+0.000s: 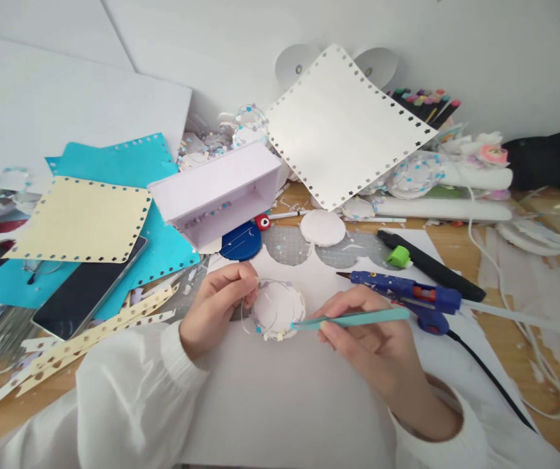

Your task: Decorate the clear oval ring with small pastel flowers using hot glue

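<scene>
My left hand (222,303) is closed in a pinch at the upper left edge of a thin wire ring (243,319) decorated with small blue, white and pale yellow pieces. A round white disc (280,306) sits within and behind the ring. My right hand (370,329) grips turquoise tweezers (363,318) lengthwise, pointing left. Their tips meet a tiny blue piece (292,324) at the ring's right side. Whether the tips are closed on that piece is too small to tell. Both hands are over white paper (260,404).
Just beyond my right hand lies a blue glue gun (402,290), its nozzle pointing left and its cord trailing right. A lilac box (216,189), a blue round punch (241,242) and another white disc (323,228) are farther back. A phone (89,286) rests at left among punched paper sheets.
</scene>
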Tool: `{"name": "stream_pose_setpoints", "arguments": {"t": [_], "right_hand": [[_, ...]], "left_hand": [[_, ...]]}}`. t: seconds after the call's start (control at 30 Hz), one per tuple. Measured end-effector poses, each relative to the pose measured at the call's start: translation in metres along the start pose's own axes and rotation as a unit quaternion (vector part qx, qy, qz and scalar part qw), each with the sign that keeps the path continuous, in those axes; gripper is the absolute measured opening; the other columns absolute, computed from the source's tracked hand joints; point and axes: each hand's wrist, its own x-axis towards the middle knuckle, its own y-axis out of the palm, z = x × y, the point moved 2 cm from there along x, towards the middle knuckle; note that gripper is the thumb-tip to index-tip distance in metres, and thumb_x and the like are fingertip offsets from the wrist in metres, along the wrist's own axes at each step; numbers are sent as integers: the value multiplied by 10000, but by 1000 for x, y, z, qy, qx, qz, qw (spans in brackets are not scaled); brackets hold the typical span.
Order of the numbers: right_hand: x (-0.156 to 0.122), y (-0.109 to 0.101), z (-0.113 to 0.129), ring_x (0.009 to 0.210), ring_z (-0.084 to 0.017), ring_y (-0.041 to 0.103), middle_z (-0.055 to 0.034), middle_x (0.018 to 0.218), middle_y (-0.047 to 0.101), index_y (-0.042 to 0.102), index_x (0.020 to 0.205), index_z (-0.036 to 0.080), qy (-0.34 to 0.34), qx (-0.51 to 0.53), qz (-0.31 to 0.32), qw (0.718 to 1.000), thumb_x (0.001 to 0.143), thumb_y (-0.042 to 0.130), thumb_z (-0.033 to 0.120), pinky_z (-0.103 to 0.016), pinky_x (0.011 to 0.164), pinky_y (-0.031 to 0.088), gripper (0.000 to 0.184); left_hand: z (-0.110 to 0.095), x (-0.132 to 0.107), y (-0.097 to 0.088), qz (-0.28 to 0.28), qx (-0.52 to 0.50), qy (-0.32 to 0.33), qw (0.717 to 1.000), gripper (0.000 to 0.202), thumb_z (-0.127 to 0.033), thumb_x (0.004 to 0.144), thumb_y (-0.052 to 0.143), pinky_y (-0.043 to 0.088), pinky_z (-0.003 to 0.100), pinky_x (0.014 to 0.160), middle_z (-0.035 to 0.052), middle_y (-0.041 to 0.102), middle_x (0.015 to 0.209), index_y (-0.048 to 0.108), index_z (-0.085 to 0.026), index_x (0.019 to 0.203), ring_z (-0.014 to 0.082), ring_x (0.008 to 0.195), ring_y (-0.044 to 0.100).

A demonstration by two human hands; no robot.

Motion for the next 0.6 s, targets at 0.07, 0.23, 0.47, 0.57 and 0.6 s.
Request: {"name": "stream_pose_setpoints", "arguments": {"t": [0.07,0.23,0.47,0.57,0.6], "right_hand": [[0,0,1,608,-89,617,5,762,633,598,833,226,8,11,-1,1000,831,646,183,-176,510,505,64],[0,0,0,583,-97,626,13,701,621,588,818,213,20,30,-9,999,828,655,177,-182,478,498,76],[1,1,-1,538,-95,622,21,683,602,579,795,205,28,44,-4,999,825,662,187,-183,433,482,90],[1,1,-1,538,-87,629,17,719,605,582,803,203,32,51,1,998,824,661,175,-173,427,478,87],[1,1,-1,542,-82,631,20,733,600,585,811,205,32,55,3,998,824,661,168,-166,430,476,86]], "left_hand": [[0,0,0,0,-4,0,1000,251,-261,804,599,277,252,521,-11,469,592,546,-151,585,103,560,395],[0,0,0,-1,-9,-6,1000,260,-272,798,609,260,255,517,-10,463,581,538,-153,578,107,557,388],[0,1,2,-2,4,-11,1000,262,-284,787,610,258,258,519,-11,457,578,531,-155,573,107,552,381],[0,1,2,-2,9,-9,1000,270,-286,790,605,262,260,523,-10,455,575,526,-155,567,109,554,387],[0,1,2,-1,10,-6,1000,275,-284,791,605,264,260,526,-11,456,573,520,-155,563,109,554,390]]}}
